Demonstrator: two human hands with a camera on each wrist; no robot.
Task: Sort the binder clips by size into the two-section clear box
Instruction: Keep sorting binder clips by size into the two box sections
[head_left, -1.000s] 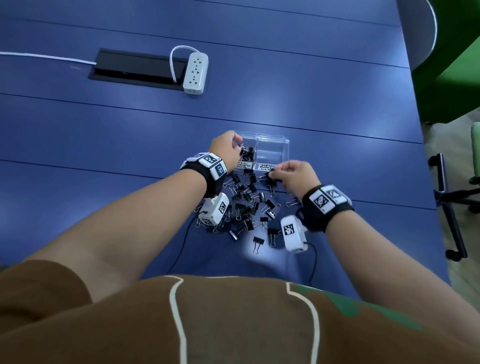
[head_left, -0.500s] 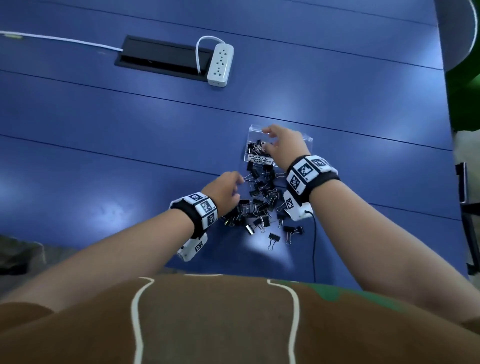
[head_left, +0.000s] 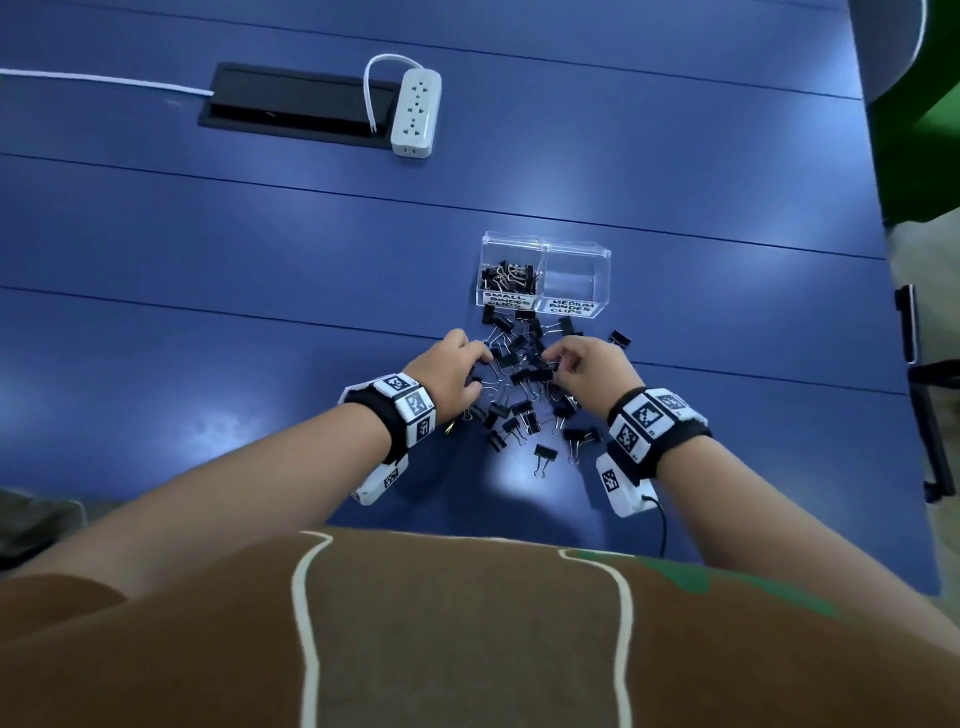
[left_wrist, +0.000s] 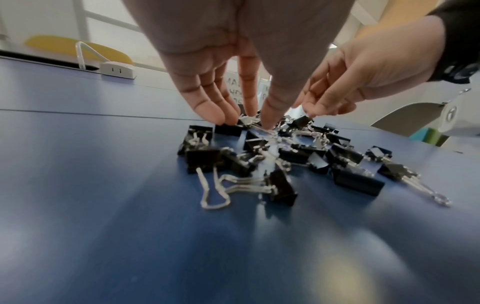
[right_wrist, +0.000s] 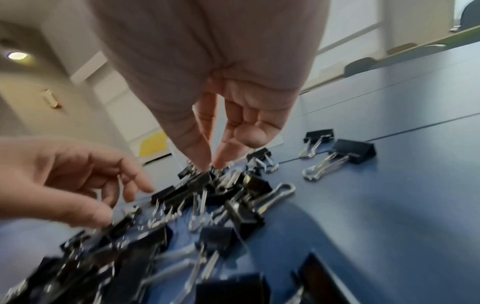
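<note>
both hands dig into the tangled pile of black metal binder clips: left hand with straight fingers touching clips, right hand pinching one; interlocked wire handles could drag a wrong-sized clip into the clear plastic two-section box.

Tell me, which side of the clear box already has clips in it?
The left side, labelled for small binder clips, holds a bunch of black clips. The right side, labelled medium, has none in it yet.
</note>
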